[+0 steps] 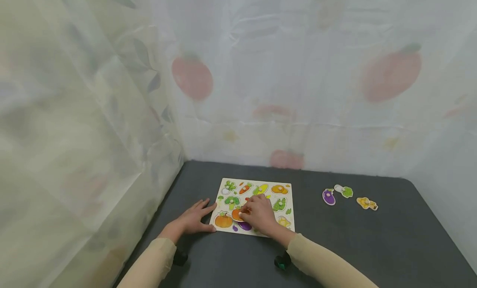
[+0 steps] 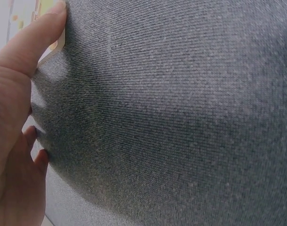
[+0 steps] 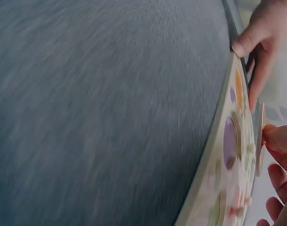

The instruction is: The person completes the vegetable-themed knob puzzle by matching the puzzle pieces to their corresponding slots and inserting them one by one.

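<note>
A white wooden puzzle board with vegetable pictures lies on the dark table in the head view. My left hand rests at its left edge with fingers spread, thumb at the near corner; the left wrist view shows that thumb on the board's edge. Above the board's near left part, my right hand pinches an orange pumpkin piece by its knob. Seen edge-on in the right wrist view, this piece is raised off the board. A printed pumpkin shows just left of it, a purple eggplant beneath.
Three loose pieces lie to the right on the table: a purple eggplant, a white and green leafy vegetable and a yellow knobbly piece. Pale printed curtains hang behind the table and along its left side.
</note>
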Tool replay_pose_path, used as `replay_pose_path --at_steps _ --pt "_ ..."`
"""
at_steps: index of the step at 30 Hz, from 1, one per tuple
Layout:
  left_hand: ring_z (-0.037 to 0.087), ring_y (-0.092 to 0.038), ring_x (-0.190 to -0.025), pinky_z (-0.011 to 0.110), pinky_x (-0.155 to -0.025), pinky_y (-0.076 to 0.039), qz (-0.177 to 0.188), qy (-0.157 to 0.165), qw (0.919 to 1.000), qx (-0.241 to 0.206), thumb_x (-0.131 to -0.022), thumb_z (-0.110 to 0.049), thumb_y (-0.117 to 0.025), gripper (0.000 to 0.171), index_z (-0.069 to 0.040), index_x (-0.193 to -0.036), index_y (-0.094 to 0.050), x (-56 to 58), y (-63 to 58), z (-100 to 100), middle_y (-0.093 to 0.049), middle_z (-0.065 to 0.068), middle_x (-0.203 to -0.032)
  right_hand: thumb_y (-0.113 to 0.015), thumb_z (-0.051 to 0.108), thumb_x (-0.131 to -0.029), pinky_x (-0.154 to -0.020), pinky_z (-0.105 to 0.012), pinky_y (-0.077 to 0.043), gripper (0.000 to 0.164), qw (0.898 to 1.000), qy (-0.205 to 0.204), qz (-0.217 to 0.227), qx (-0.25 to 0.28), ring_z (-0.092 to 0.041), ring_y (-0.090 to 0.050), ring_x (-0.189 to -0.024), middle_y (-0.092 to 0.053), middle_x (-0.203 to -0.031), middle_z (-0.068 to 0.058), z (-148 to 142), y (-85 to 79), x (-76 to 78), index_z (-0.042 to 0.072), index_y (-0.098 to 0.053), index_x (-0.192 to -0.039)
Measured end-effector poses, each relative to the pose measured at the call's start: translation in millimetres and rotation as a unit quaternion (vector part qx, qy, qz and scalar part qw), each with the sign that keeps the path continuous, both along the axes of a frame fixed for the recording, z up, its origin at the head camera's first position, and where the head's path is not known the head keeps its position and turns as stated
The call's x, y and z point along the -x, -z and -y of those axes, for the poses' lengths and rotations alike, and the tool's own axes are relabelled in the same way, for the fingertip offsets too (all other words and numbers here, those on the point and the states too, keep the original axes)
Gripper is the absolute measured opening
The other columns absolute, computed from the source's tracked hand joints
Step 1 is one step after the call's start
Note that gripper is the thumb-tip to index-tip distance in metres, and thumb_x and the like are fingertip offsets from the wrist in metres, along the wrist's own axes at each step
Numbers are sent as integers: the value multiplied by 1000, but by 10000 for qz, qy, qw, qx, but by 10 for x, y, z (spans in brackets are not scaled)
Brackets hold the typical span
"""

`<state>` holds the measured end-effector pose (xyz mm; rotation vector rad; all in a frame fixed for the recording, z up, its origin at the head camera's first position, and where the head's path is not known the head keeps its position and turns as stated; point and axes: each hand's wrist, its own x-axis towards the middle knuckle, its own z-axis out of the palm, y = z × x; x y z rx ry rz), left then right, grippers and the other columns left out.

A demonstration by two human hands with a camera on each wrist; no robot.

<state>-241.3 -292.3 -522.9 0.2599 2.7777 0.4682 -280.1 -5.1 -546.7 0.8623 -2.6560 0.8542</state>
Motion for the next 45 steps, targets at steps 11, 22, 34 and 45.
replay_pose_path --at_steps 11,22,34,45 --pt "44 -12 -154 65 -118 -23 -76 97 9999 35 -83 -67 -74 97 -26 -162 -34 36 90 43 -19 13 -169 -81 38 -87 -88 -42 -44 10 9997 -132 56 -197 -18 -50 -97 -62 -92 9 388 59 -48 28 -83 -87" --pt "45 -15 -153 66 -116 -26 -20 137 9999 6 -84 -61 -77 95 -24 -161 -37 6 -17 6 -22 16 -168 -81 39 -87 -89 -43 -44 11 9996 -96 61 -261 -20 -52 -100 -68 -101 6 567 105 -71 28 -83 -86" --pt "45 -15 -153 67 -116 -25 -94 144 9999 3 -84 -62 -77 94 -23 -161 -38 20 34 27 -22 16 -168 -81 39 -87 -89 -43 -43 12 9994 -57 162 -305 -20 -51 -100 -64 -98 7 605 117 -113 28 -82 -84" --pt "45 -16 -153 67 -116 -25 -64 124 9999 25 -83 -61 -77 94 -22 -160 -39 20 6 12 -24 17 -167 -83 37 -86 -83 -39 -42 9 9997 -93 53 -224 -17 -50 -96 -59 -88 11 641 134 -120 28 -82 -83"
